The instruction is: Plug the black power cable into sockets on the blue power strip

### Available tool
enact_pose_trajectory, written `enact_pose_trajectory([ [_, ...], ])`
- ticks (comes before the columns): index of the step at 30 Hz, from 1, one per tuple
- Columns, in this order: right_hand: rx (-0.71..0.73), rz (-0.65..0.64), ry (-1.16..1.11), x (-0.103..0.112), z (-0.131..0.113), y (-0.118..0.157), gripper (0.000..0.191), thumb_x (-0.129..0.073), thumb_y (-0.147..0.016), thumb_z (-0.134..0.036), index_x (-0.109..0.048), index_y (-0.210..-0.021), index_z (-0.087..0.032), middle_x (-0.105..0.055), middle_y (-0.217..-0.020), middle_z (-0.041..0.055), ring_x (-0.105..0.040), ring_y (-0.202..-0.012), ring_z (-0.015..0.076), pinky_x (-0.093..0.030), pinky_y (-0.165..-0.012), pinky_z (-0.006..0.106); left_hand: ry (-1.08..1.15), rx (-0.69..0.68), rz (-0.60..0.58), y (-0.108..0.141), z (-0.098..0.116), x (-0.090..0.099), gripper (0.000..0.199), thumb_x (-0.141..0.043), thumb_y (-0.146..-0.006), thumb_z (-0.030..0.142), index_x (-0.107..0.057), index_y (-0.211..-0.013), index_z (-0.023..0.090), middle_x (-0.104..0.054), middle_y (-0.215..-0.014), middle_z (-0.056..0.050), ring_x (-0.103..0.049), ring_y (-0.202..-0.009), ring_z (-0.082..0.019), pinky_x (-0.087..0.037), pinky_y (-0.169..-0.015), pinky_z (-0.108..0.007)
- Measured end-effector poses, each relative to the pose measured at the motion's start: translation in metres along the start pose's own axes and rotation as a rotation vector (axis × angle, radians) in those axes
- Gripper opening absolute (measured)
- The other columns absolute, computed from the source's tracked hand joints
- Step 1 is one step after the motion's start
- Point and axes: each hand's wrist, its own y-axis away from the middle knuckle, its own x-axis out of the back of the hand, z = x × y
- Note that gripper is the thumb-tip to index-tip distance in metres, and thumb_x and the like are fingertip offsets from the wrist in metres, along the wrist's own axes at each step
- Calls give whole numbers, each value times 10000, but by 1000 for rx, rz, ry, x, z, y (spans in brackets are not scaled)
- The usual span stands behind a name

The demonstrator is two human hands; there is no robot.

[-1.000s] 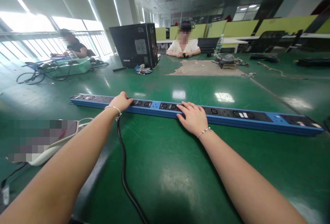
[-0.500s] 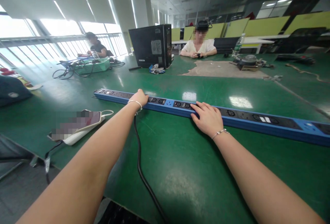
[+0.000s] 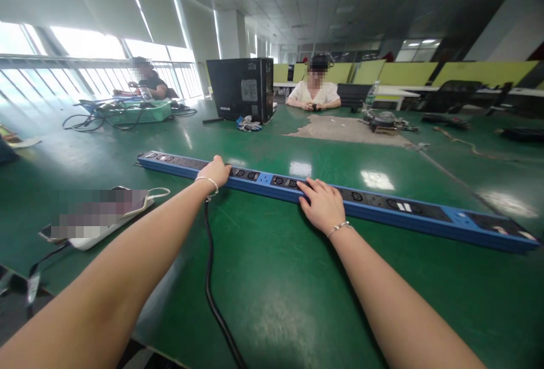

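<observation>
A long blue power strip [image 3: 264, 179] with black socket panels lies across the green table. My left hand [image 3: 216, 171] is wrapped over the strip left of its middle, its fingertips partly hidden behind the far side. Near the middle of the strip, my right hand [image 3: 323, 202] rests on the top and near edge with its fingers apart. A black cable [image 3: 209, 278] comes out from under my left wrist and runs down toward the table's near edge.
A phone [image 3: 100, 210] lies on a white power bank at the left. Farther back are a green basket [image 3: 142, 113] with cables, a black computer case [image 3: 240, 90], gloves [image 3: 249, 124] and a round metal part [image 3: 382, 121]. Two people sit beyond.
The view has turned to the right and tilted up, so the strip's right end now shows. Both hands keep their places on the strip.
</observation>
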Motion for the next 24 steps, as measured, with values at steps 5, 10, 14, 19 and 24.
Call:
enact_pose_trajectory([
  [5, -14, -2, -21, 0, 0, -1, 377, -459, -865, -342, -541, -1233, -356, -508, -1334, 11, -426, -1221, 225, -319, -978, 414, 87, -68, 252, 8, 17, 44, 424, -374, -844, 426, -509, -1079, 100, -658, -1010, -202, -623, -963, -282, -466, -777, -363],
  [10, -20, -5, -39, 0, -1, 0, 378, -453, -865, -340, -548, -1231, -345, -507, -1334, 21, -423, -1221, 232, -318, -975, 420, 20, -295, -25, 17, 46, 78, 369, -425, -793, 422, -643, -772, 125, -680, -671, -110, -645, -655, -213, -468, -638, -304],
  [14, -7, 10, -45, 0, 0, 0, 378, -452, -863, -336, -550, -1228, -342, -514, -1328, 24, -425, -1218, 230, -321, -970, 416, 41, -339, -241, 21, 61, 57, 344, -429, -781, 397, -655, -722, 145, -687, -644, -75, -628, -566, -168, -456, -577, -261],
  [19, -11, 24, -57, -1, 0, 1, 381, -458, -858, -333, -549, -1228, -339, -513, -1326, 26, -424, -1213, 232, -311, -970, 420, 19, -346, -345, 19, 73, 22, 367, -417, -793, 389, -675, -716, 139, -689, -648, -91, -634, -565, -171, -463, -605, -254],
  [24, -18, 23, -74, -2, -1, 0, 381, -468, -852, -335, -551, -1224, -344, -511, -1326, 23, -416, -1213, 235, -295, -976, 428, -18, -347, -379, 14, 85, 17, 370, -427, -789, 378, -691, -745, 123, -687, -642, -92, -631, -549, -172, -465, -592, -253],
])
